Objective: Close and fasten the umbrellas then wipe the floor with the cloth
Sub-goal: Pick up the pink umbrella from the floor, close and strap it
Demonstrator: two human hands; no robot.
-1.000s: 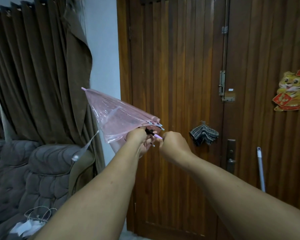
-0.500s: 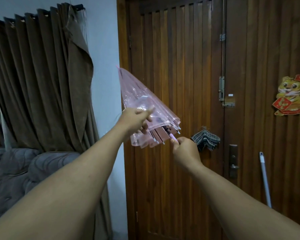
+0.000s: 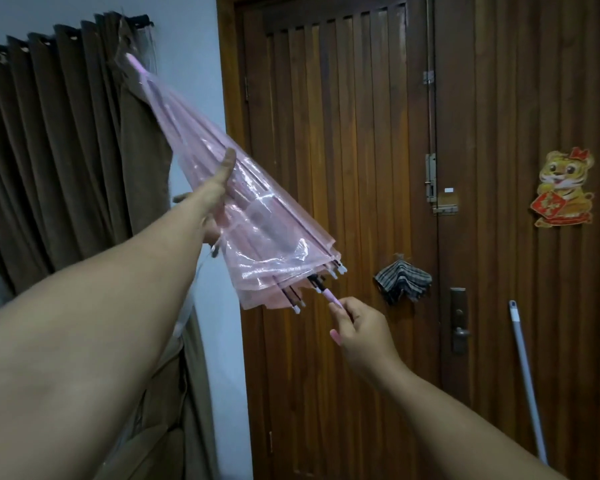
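A clear pink umbrella (image 3: 257,216), folded down, slants from its tip at the upper left to its rib ends at the lower right, in front of the wooden door. My left hand (image 3: 219,192) is wrapped round the folded canopy about halfway along, thumb pointing up. My right hand (image 3: 357,327) pinches the pink handle just below the rib ends. A small checked cloth (image 3: 402,280) hangs on the door above the lock. The umbrella's strap is not clearly visible.
A brown wooden double door (image 3: 361,133) fills the middle and right, with a latch (image 3: 433,188) and a lock handle (image 3: 459,323). A grey pole (image 3: 525,368) leans at the right. Brown curtains (image 3: 49,150) hang at the left. A tiger sticker (image 3: 565,188) is on the door.
The umbrella swung from pointing left to pointing up and left. My left hand slid from the rib ends up onto the canopy. My right hand stayed on the handle.
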